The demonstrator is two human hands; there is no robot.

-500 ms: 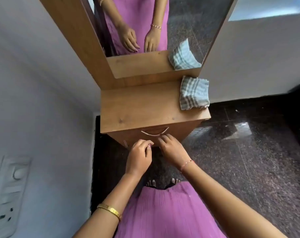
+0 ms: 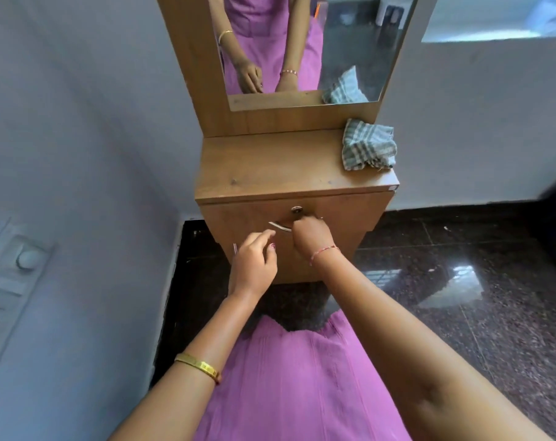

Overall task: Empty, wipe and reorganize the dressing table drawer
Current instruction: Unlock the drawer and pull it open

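A narrow wooden dressing table (image 2: 270, 167) with a tall mirror (image 2: 350, 43) stands against the wall. Its drawer front (image 2: 350, 224) is closed and carries a round lock (image 2: 297, 210) above a curved metal handle (image 2: 278, 226). My right hand (image 2: 311, 238) grips the right part of that handle, fingers curled round it. My left hand (image 2: 254, 265) hovers just left of and below the handle with loosely curled fingers, holding nothing. A folded grey-and-white checked cloth (image 2: 367, 144) lies on the back right corner of the tabletop.
A pale wall with a switch panel (image 2: 6, 294) is close on the left. Dark polished stone floor (image 2: 461, 281) spreads to the right and around the table's base. A second, vertical handle (image 2: 234, 249) shows lower on the cabinet front, left of my left hand.
The view has come closer to the table. My right hand has gone up from below the handle and taken hold of it. My left hand has risen a little beside it.
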